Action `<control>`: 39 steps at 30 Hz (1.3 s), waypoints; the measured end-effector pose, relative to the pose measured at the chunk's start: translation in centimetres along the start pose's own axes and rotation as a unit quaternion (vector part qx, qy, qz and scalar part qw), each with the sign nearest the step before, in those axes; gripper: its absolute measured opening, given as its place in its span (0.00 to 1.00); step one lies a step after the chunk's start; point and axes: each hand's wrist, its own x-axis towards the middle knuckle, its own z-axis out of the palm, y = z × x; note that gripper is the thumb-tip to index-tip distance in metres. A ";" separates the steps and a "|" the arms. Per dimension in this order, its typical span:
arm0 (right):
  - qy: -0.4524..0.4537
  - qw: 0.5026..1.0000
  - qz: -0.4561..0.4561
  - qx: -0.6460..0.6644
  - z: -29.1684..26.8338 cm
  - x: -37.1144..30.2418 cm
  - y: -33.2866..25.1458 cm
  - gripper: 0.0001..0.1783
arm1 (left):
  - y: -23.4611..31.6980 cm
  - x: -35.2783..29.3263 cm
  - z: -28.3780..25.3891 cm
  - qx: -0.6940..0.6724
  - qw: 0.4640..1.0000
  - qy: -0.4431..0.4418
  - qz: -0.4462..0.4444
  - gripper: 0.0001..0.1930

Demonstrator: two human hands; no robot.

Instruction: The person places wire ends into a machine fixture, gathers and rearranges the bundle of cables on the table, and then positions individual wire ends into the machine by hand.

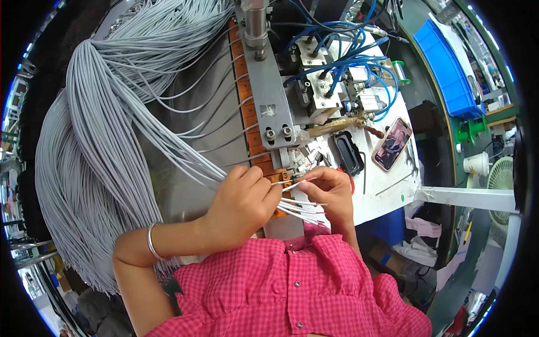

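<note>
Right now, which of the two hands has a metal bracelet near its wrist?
The left hand: a silver-coloured bracelet sits a little up from its wrist. The right hand, nearer the phone, shows none on its visible wrist.

Cables (106, 140) lay heaped at left, some reached the left hand (247, 196) and right hand (332, 194), a strip (247, 105) ran between them and a plate (270, 90), hoses (365, 68) lay behind a tray (350, 154), a phone (393, 144) lay right of that on the worktop (387, 199), a crate (446, 67) and fan (501, 180) stood far right.

Cables (112, 112) look matt plas., bolted plate (266, 84) smooth mtl (dull sheen), phone scrn (393, 144) glossy, shirt (241, 286) cloth.
</note>
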 end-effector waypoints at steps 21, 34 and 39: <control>-0.004 1.000 -0.001 -0.002 0.7 -0.6 -1.0 0.04 | 0.2 0.1 -0.7 -0.050 0.996 -0.020 -0.065 0.07; -0.061 0.996 0.019 0.066 -0.2 0.1 -0.3 0.04 | 0.2 0.1 -0.2 -0.032 0.997 -0.021 -0.066 0.07; -0.040 0.998 -0.005 -0.044 -0.4 0.3 -0.1 0.05 | 0.0 0.0 0.0 -0.056 0.998 -0.025 -0.012 0.07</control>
